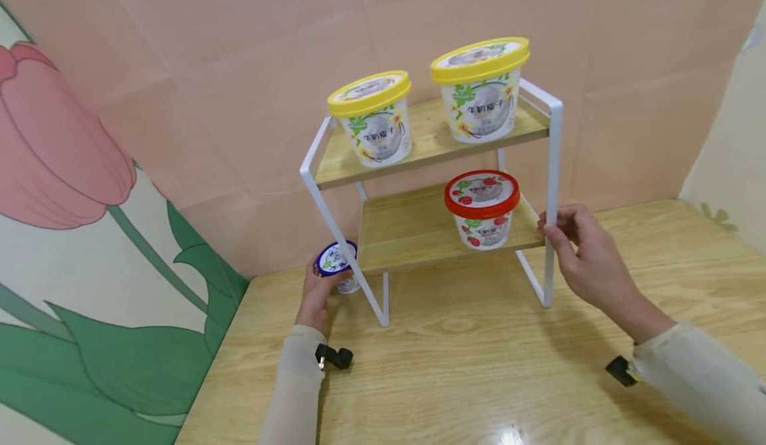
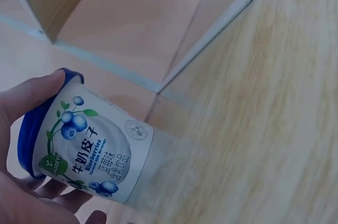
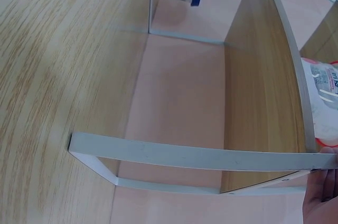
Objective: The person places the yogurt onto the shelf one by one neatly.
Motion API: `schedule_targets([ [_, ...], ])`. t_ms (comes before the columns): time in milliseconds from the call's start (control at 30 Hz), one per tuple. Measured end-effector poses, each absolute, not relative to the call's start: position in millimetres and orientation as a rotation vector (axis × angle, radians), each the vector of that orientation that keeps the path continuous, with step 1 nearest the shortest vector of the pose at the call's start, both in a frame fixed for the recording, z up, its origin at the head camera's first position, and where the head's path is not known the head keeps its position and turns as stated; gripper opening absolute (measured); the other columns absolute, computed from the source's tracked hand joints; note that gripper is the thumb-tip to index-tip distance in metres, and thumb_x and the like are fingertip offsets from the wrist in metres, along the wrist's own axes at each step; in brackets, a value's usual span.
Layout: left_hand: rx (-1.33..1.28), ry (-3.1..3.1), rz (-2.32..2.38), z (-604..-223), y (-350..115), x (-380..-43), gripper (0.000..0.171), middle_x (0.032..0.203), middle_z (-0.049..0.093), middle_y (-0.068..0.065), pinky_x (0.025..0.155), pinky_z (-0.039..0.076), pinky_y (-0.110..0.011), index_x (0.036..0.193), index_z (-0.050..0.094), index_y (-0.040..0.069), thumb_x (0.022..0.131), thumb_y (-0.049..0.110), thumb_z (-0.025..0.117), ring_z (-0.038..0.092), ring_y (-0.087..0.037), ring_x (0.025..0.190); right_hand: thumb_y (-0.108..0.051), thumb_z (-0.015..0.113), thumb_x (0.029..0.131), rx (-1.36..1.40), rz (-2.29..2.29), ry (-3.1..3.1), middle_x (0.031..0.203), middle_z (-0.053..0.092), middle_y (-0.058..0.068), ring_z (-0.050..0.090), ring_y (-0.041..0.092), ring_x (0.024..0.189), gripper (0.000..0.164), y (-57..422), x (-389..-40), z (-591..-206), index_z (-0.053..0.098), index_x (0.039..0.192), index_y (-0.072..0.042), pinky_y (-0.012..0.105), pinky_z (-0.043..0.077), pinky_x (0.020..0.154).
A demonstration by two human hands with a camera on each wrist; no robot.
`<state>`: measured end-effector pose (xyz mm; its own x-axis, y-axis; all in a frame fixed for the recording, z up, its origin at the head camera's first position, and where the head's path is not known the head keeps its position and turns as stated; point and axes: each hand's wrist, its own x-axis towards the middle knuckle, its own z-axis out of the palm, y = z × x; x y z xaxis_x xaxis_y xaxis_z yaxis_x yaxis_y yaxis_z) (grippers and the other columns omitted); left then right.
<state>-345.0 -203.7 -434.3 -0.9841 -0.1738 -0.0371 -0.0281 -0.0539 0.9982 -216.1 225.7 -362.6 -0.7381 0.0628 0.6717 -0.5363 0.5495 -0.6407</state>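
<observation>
My left hand (image 1: 317, 293) grips a blueberry milk drink cup (image 2: 97, 145) by its blue lid, thumb on one side and fingers on the other. The cup is just left of a two-tier shelf rack (image 1: 553, 165) with white metal legs and wooden boards. With thumb and fingers my right hand (image 1: 589, 259) holds the rack's right front leg, near the lower board. A red-lidded strawberry cup (image 1: 486, 222) stands on the lower board. Two yellow-lidded cups, a left one (image 1: 383, 132) and a right one (image 1: 479, 102), are on the top board.
The rack stands on a wood-grain table (image 1: 455, 365). A pinkish cloth (image 1: 251, 132) hangs behind it. To the left is a wall with a tulip picture (image 1: 66, 146). Dark wrist cameras (image 1: 335, 356) are strapped to the sleeves.
</observation>
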Motion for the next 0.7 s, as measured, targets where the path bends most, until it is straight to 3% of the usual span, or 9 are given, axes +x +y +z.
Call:
schedule_targets([
  [200, 0.228, -2.123, -2.155, -433, -202, -344, 0.097, 0.151, 0.043, -0.017, 0.123, 0.022, -0.044, 0.151, 0.027, 0.012, 0.071, -0.003, 0.081, 0.039, -0.032, 0.140, -0.001, 0.050, 0.102, 0.378, 1.176, -2.135, 0.102, 0.058, 0.001, 0.055, -0.005, 0.089, 0.017, 227, -215, -363, 0.049, 0.117, 0.007, -0.003, 0.040, 0.085],
  [433, 0.172, -2.159, -2.131, -437, -204, -341, 0.097, 0.151, 0.040, -0.022, 0.122, 0.023, -0.046, 0.151, 0.022, 0.012, 0.075, 0.001, 0.080, 0.039, -0.034, 0.139, -0.002, 0.051, 0.101, 0.387, 1.187, -2.128, 0.101, 0.058, -0.001, 0.055, -0.004, 0.088, 0.017, 227, -216, -362, 0.049, 0.117, 0.006, -0.002, 0.041, 0.085],
  [700, 0.170, -2.204, -2.085, -440, -205, -334, 0.096, 0.150, 0.042, -0.020, 0.122, 0.023, -0.048, 0.151, 0.023, 0.013, 0.075, 0.007, 0.082, 0.038, -0.034, 0.140, -0.003, 0.050, 0.102, 0.373, 1.178, -2.137, 0.103, 0.060, 0.007, 0.054, -0.004, 0.089, 0.018, 227, -216, -363, 0.049, 0.118, 0.006, -0.003, 0.040, 0.084],
])
